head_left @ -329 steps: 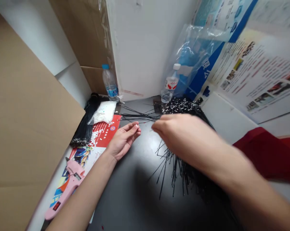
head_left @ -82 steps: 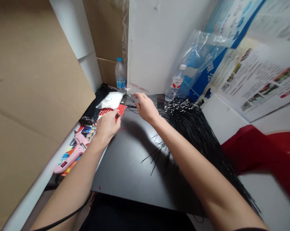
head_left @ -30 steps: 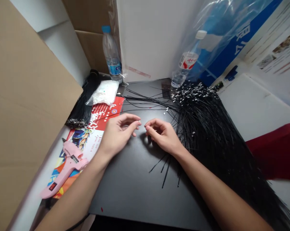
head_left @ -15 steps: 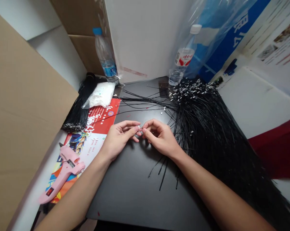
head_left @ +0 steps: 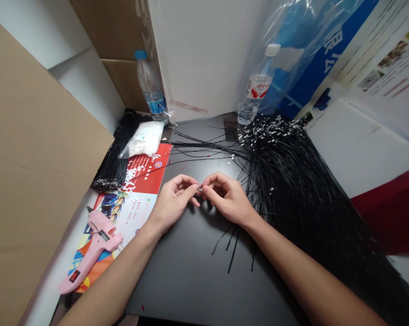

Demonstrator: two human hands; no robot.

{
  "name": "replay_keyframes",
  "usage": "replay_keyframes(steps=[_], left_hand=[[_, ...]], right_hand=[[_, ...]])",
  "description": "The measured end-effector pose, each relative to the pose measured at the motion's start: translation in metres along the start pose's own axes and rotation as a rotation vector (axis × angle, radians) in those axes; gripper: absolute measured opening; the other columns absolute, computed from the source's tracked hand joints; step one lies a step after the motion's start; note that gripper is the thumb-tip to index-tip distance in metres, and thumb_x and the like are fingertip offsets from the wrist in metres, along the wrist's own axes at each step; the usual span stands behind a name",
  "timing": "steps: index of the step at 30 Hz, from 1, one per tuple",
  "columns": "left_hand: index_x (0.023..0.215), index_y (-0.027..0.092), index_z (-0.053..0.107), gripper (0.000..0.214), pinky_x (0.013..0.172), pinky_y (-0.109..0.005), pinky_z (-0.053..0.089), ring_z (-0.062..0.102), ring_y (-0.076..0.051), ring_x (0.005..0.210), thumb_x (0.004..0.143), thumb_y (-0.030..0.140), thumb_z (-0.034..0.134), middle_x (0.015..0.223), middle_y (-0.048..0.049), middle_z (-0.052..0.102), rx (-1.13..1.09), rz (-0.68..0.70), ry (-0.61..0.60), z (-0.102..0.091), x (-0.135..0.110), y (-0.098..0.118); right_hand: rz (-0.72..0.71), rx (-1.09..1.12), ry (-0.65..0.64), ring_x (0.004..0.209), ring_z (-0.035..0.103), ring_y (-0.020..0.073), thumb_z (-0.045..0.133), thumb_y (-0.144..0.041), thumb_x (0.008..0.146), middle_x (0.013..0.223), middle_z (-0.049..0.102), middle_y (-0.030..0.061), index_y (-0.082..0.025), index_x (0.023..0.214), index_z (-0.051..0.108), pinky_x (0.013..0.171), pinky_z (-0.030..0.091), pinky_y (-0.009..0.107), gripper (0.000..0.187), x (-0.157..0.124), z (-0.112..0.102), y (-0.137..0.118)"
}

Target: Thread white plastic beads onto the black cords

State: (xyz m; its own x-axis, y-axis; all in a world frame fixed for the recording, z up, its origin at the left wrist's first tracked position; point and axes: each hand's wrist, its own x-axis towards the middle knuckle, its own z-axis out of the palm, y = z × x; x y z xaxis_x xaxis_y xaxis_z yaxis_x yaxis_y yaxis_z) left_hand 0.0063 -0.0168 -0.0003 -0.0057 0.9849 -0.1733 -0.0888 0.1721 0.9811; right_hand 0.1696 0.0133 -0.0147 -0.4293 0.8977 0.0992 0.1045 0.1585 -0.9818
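Above the middle of the dark tabletop (head_left: 184,267), my left hand (head_left: 173,199) and my right hand (head_left: 226,199) meet fingertip to fingertip. Both thumbs pinch against the index fingers. A thin dark, reddish wire end (head_left: 200,186) shows between them, held by my right hand. The small white connector in my left fingertips is mostly covered by the thumb. Beside my right wrist lies a large heap of black wires (head_left: 292,194), many tipped with white connectors (head_left: 268,129). A few loose wire ends (head_left: 232,253) stick out below that hand.
On the left lie a pink glue gun (head_left: 101,244), a red printed sheet (head_left: 153,172) with scattered white connectors (head_left: 131,179), a bag of white pieces (head_left: 145,139) and a black wire bundle (head_left: 112,158). Two bottles (head_left: 153,97) (head_left: 257,93) stand at the back. Cardboard (head_left: 38,149) walls the left.
The view has tilted slightly, so everything sits a little lower. The white piece that showed at my left fingertips is now covered, and the fingertips stay pressed close together.
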Motion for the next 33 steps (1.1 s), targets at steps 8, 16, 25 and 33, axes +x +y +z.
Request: replay_keyframes(steps=[8,16,25,33], left_hand=[[0.086,0.017,0.062,0.029,0.055,-0.025,0.054,0.062,-0.010,0.056,0.071,0.034,0.081,0.080,-0.0001,0.066,-0.001,0.080,0.061,-0.002,0.002,0.001],[0.087,0.016,0.073,0.032,0.057,-0.026,0.054,0.061,-0.012,0.057,0.066,0.036,0.086,0.080,-0.0026,0.071,-0.013,-0.010,0.032,-0.005,0.002,-0.001],[0.081,0.014,0.073,0.036,0.056,-0.021,0.052,0.064,-0.011,0.064,0.055,0.028,0.093,0.073,-0.0022,0.071,-0.297,-0.144,-0.061,-0.006,-0.001,0.001],[0.084,0.015,0.071,0.029,0.056,-0.021,0.053,0.066,-0.012,0.067,0.066,0.028,0.088,0.077,-0.0034,0.072,-0.266,-0.079,-0.134,-0.007,-0.003,0.000]], right_hand=[[0.024,-0.011,-0.003,0.055,0.053,0.0086,0.059,-0.038,0.091,0.070,0.063,0.0005,-0.017,0.089,0.059,0.051,0.042,0.021,0.021,0.000,-0.001,-0.002],[-0.013,-0.082,0.012,0.056,0.054,0.0083,0.056,-0.036,0.094,0.071,0.065,0.0003,-0.016,0.092,0.062,0.053,0.042,0.021,0.020,0.000,-0.001,0.001],[-0.368,-0.549,0.177,0.064,0.062,0.0116,0.057,-0.022,0.092,0.077,0.071,0.0024,-0.018,0.091,0.065,0.059,0.045,0.023,0.009,-0.004,-0.017,-0.022],[-0.566,-0.818,0.150,0.072,0.068,0.0148,0.051,-0.022,0.097,0.085,0.076,0.0053,-0.019,0.092,0.067,0.066,0.045,0.025,0.017,-0.009,-0.020,-0.014]])
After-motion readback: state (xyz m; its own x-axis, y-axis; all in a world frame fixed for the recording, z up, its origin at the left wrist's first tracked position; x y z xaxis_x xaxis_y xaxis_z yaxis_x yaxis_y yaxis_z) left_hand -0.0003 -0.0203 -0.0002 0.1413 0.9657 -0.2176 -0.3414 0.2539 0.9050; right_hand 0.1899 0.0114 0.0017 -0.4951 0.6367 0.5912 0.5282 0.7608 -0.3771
